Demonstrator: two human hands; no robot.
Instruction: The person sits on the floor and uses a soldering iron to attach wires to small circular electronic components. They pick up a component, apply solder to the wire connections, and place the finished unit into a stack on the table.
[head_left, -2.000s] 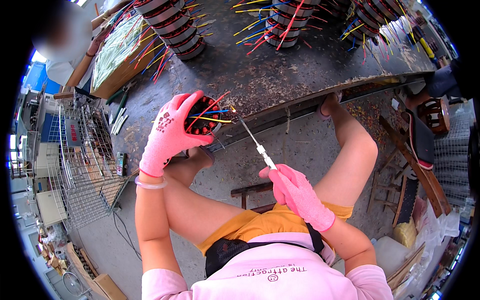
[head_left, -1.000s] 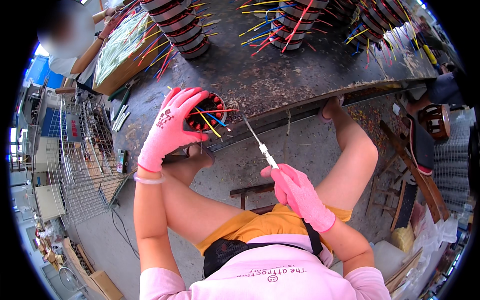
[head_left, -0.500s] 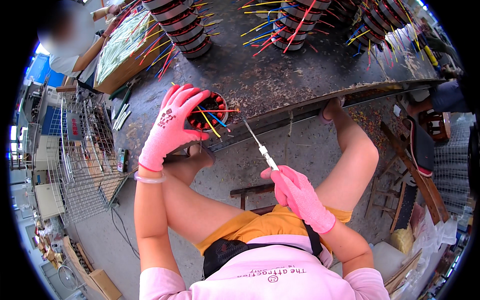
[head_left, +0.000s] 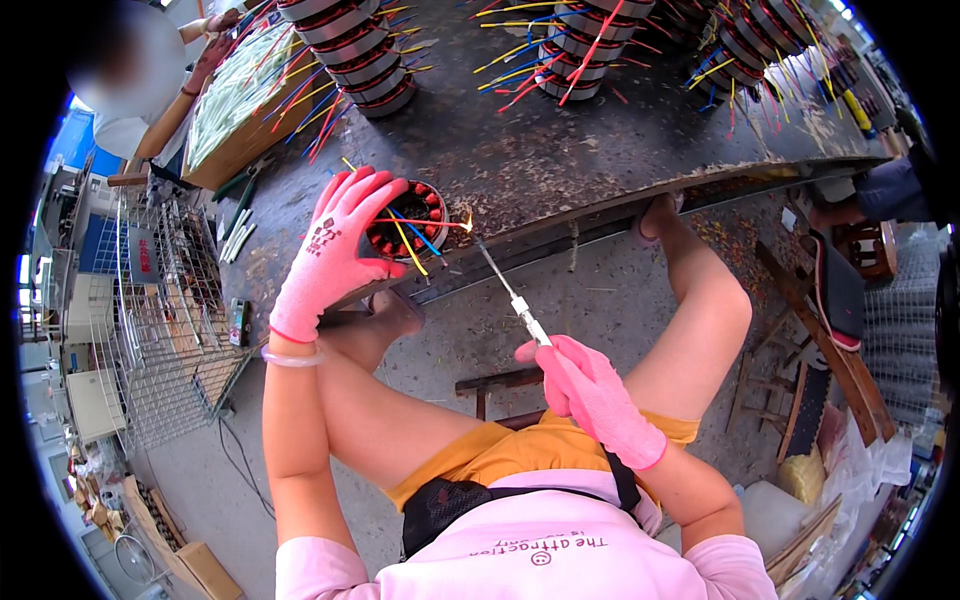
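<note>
A small motor stator [head_left: 407, 224] with red-wrapped windings sits at the table's near edge; red, blue and yellow leads stick out of it. My left hand [head_left: 338, 240], in a pink glove, is closed over its left side, thumb at the near side and fingers across the top. My right hand [head_left: 588, 385], also gloved in pink, grips the white handle of a long-necked lighter [head_left: 517, 303]. Its thin metal stem points up and left toward the stator. A small yellow flame [head_left: 468, 223] burns at the end of the red lead, just past the stem's tip.
Stacks of stators [head_left: 352, 50] with coloured leads stand along the far side of the dark worktable [head_left: 480, 130]. A carton of pale tubes [head_left: 235, 110] is at the far left beside a co-worker. A wire-mesh cage [head_left: 165, 320] stands left; a wooden stool [head_left: 870, 250] is right.
The glow at the red lead's end has grown into a clear flame. My hands, the stator and the lighter appear shifted slightly left, along with the whole view.
</note>
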